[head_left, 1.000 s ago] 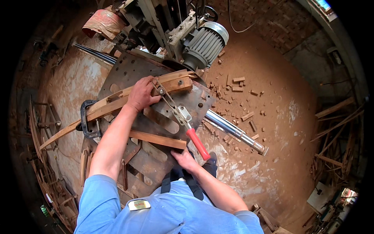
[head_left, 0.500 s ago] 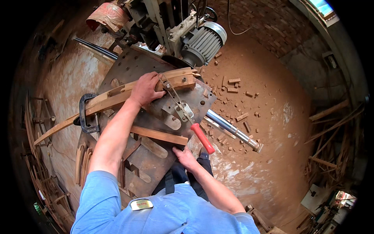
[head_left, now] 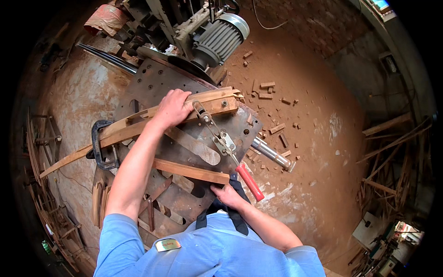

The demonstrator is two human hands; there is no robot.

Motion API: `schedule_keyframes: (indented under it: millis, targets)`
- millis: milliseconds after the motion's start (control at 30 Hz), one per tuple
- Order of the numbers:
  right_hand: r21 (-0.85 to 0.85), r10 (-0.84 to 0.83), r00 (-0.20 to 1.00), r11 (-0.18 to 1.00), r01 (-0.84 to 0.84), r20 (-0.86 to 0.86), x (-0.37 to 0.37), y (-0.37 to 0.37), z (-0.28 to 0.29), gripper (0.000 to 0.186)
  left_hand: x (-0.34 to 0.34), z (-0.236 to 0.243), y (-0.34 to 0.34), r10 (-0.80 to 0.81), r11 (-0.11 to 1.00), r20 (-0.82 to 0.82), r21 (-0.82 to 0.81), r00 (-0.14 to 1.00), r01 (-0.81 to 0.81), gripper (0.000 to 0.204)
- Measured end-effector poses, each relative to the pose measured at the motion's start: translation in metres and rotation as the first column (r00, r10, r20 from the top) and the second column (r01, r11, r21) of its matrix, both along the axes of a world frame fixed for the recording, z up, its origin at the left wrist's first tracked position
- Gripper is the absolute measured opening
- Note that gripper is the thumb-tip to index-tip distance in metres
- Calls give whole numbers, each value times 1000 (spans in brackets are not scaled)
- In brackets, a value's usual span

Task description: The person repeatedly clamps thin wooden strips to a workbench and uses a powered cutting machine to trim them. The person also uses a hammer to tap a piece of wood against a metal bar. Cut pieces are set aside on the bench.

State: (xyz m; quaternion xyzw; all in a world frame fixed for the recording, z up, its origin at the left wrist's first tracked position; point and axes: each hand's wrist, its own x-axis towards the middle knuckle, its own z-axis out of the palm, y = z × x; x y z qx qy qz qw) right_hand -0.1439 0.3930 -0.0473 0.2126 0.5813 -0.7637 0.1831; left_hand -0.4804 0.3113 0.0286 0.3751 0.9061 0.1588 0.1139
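Observation:
My left hand (head_left: 172, 109) lies over a long curved wooden piece (head_left: 212, 95), its fingers curled round the far side. The wood rests along a wooden jig block (head_left: 216, 107) on a sliding metal table (head_left: 161, 83). Beside that hand is a toggle clamp (head_left: 217, 131) with a red handle (head_left: 249, 182), its bar reaching toward the wood. A black C-clamp (head_left: 98, 144) grips the wood farther left. My right hand (head_left: 227, 195) is closed on the table's near edge, by the end of a straight wooden strip (head_left: 194, 172); some of its fingers are hidden.
Beyond the table stands a machine with a grey motor (head_left: 222, 40) and a dark disc-like part beneath. A steel guide rod (head_left: 273, 154) juts out right. Wood offcuts (head_left: 266, 96) litter the dusty floor. Timber is piled at the right (head_left: 387, 157) and left (head_left: 41, 184).
The metal table has slid right along its rods past the motor, carrying the clamped wood and toggle clamp. Less of the right rod shows. Both hands have moved with the table.

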Motion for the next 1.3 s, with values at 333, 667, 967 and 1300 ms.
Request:
schedule_keyframes:
  millis: [333, 667, 967, 1300]
  targets:
    - [93, 8, 994, 996, 2, -108, 7, -8, -19, 59, -4, 20, 15, 0, 999, 84, 43, 996, -4, 27]
    - [90, 54, 998, 995, -51, -32, 1, 2, 4, 56, 3, 82, -2, -38, 984, -490, 135, 871, 119, 42]
    - [33, 159, 977, 986, -165, 142, -11, 17, 33, 55, 91, 138, -125, 106, 990, -808, 138, 579, 10, 52]
    - [-176, 167, 960, 976, -129, 223, 5, 16, -15, 61, 254, 133, -251, 294, 909, -798, 63, 526, -412, 46]
